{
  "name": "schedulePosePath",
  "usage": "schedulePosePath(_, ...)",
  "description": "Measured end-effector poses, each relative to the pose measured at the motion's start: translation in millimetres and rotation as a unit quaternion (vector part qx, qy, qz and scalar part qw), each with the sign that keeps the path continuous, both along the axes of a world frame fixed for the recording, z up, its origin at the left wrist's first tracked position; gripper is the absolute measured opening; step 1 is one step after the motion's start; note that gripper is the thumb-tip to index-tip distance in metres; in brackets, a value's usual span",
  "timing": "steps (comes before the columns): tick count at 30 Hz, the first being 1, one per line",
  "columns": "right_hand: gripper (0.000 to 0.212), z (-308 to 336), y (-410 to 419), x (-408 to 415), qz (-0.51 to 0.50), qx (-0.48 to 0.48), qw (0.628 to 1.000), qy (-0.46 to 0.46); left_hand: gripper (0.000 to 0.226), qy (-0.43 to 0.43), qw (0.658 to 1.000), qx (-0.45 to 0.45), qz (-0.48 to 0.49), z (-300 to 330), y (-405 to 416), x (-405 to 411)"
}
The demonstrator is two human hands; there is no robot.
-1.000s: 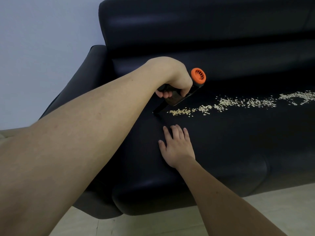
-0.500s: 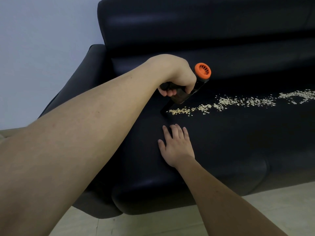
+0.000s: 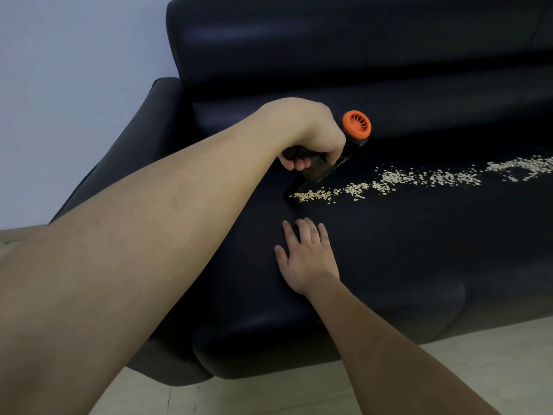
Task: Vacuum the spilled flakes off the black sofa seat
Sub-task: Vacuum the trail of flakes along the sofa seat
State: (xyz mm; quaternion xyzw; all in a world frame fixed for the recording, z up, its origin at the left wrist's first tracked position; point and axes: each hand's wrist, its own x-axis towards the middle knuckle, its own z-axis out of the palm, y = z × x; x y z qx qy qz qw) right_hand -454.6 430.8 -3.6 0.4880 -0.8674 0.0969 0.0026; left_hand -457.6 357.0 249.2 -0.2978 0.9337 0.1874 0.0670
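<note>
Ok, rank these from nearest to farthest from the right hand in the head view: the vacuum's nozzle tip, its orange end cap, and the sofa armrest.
From the right hand, flat on the seat:
1. Nozzle tip, just beyond the fingertips, at the near end of the flake trail.
2. Orange end cap, farther back, toward the backrest.
3. Sofa armrest, far left.

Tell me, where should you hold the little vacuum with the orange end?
Grip the handheld vacuum around its dark middle body, coming from above, as the left hand does. The orange cap tilts up and back, so the thin nozzle points down at the flakes.
</note>
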Motion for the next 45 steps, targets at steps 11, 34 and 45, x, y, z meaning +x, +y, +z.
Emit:
schedulePosePath(11,0.066,1,0,-1,0.002,0.001,1.0,-0.001,0.017,0.011,1.0,0.007,-0.008,1,6,-4)
schedulePosePath(34,0.068,6,33,-31,-0.095,0.012,0.995,-0.041,0.02,0.003,1.0,0.004,-0.017,-5,11,-5)
schedulePosePath(45,0.063,-1,32,-33,-0.095,-0.009,0.995,-0.028,0.02,0.013,1.0,-0.004,-0.028,-13,12,-1)
